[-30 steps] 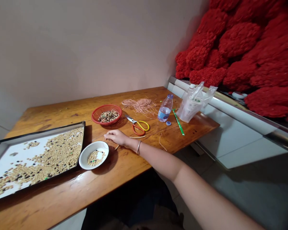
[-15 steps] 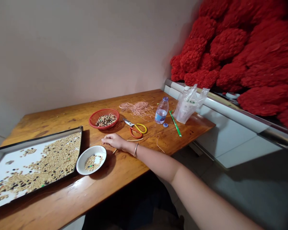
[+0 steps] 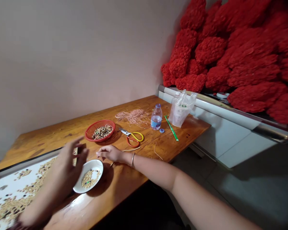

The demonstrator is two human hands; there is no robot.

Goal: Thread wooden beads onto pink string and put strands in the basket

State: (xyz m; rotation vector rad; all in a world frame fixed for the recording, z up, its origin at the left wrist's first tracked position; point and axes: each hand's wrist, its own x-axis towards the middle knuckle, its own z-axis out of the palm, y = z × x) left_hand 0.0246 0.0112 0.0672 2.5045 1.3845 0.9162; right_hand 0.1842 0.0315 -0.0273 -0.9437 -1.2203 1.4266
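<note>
My right hand (image 3: 111, 153) is closed in a pinch just beyond a white bowl (image 3: 97, 164). A thin string seems to be between its fingertips, though it barely shows. Pale beads (image 3: 88, 180), with a green one among them, lie in the bowl. One stretch of beaded string (image 3: 132, 149) runs out past my right wrist, and a short beaded piece shows below the hand. My left hand (image 3: 68, 161), blurred, hovers over the right end of a bead tray (image 3: 11, 189), left of the bowl. Its fingers are apart and nothing shows in them.
Behind the bowl stand a red basket (image 3: 86, 133) of mixed beads and scissors (image 3: 136, 137). A heap of pink string (image 3: 134, 116), a water bottle (image 3: 156, 118), its cap, a green strip (image 3: 171, 128) and a plastic bag (image 3: 180, 110) sit farther right. Red bundles (image 3: 249, 64) fill the shelf.
My left hand has come into view from the lower left, over the tray. My right hand stays in its pinch by the bowl. The whole view has shifted slightly.
</note>
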